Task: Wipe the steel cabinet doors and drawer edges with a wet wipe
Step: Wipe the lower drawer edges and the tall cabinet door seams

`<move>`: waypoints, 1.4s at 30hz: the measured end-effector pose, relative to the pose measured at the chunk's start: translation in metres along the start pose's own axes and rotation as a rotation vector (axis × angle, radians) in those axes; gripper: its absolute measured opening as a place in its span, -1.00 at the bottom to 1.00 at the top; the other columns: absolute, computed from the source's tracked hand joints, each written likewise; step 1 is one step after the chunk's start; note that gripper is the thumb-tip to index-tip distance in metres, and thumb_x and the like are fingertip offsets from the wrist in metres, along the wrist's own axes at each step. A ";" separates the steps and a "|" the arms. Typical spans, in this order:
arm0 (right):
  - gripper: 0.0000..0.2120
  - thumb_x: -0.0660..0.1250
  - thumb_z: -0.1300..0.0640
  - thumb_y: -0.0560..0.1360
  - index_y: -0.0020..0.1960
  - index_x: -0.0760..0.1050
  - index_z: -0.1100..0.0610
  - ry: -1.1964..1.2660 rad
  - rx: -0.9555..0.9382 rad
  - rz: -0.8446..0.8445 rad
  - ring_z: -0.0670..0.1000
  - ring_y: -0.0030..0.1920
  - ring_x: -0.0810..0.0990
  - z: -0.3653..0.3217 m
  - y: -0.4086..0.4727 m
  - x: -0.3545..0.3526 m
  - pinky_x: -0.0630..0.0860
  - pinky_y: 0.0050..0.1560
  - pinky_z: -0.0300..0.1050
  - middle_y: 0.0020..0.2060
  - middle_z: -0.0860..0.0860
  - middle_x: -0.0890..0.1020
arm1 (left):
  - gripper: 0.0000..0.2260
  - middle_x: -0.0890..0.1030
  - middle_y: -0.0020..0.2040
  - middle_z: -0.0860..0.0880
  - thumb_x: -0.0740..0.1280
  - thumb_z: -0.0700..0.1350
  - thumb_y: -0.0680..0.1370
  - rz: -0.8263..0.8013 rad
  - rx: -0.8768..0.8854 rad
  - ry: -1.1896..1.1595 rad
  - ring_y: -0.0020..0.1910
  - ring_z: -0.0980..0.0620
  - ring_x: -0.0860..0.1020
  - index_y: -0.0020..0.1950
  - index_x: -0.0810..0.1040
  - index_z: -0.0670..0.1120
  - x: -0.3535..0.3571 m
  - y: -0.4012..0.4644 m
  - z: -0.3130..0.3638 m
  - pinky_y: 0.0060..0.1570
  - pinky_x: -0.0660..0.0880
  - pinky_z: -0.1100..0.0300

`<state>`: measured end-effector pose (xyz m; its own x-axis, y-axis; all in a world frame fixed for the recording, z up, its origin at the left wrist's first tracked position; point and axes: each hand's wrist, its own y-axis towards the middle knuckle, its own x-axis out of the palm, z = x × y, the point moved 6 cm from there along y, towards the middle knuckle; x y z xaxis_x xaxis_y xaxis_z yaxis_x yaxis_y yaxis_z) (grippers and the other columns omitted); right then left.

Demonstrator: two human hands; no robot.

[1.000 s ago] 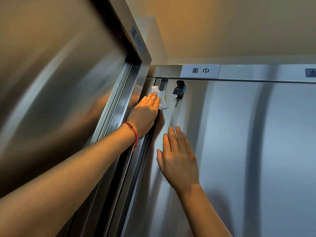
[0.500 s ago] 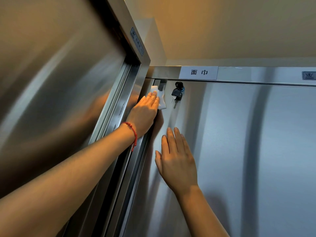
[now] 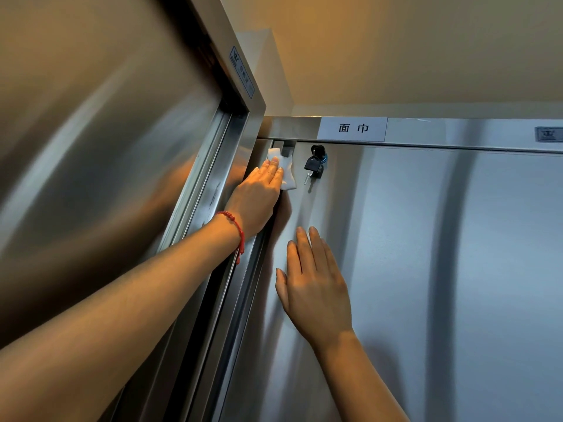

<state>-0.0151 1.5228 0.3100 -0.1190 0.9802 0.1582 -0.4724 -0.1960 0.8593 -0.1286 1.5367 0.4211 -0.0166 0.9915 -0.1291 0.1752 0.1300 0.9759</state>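
Note:
The steel cabinet door [image 3: 426,269] fills the right half of the head view. My left hand [image 3: 259,196], with a red bracelet at the wrist, presses a white wet wipe [image 3: 286,175] flat against the door's top left corner with straight fingers. The wipe's lower part is hidden under my fingers. My right hand [image 3: 313,287] lies flat on the door below it, fingers straight and together, holding nothing.
A black key [image 3: 313,166] hangs in the lock just right of the wipe. A white label [image 3: 353,128] sits on the top rail above. Another steel cabinet [image 3: 91,178] stands at the left, meeting this one at a framed corner.
My left hand and the wipe have slid slightly up toward the door's top corner. My right hand stays flat on the door, hardly moved.

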 end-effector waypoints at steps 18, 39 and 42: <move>-0.59 0.32 0.00 0.48 0.20 0.55 0.26 0.016 0.011 0.015 0.21 0.27 0.49 0.000 0.000 0.001 0.40 0.30 0.08 0.20 0.23 0.56 | -0.49 -0.02 0.53 -0.19 0.06 -0.33 0.59 -0.025 0.037 0.058 0.51 -0.07 -0.02 0.52 -0.04 -0.22 -0.003 0.013 -0.003 0.43 -0.10 0.15; -0.59 0.34 0.00 0.46 0.19 0.56 0.24 0.015 0.020 0.000 0.19 0.27 0.49 0.000 0.000 0.000 0.41 0.30 0.06 0.20 0.21 0.56 | -0.50 0.00 0.53 -0.20 0.05 -0.34 0.59 -0.010 0.002 0.011 0.51 -0.07 0.01 0.51 -0.01 -0.24 -0.009 0.025 -0.004 0.43 -0.08 0.17; -0.59 0.34 0.00 0.47 0.19 0.56 0.24 0.017 0.020 -0.001 0.19 0.27 0.49 0.001 0.000 0.000 0.43 0.28 0.06 0.19 0.22 0.57 | -0.50 -0.01 0.53 -0.20 0.04 -0.36 0.59 -0.008 0.009 0.003 0.51 -0.07 0.00 0.51 -0.02 -0.24 -0.005 0.015 -0.003 0.43 -0.09 0.18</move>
<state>-0.0142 1.5228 0.3101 -0.1334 0.9798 0.1488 -0.4549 -0.1939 0.8692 -0.1293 1.5341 0.4368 -0.0207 0.9905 -0.1363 0.1839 0.1378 0.9732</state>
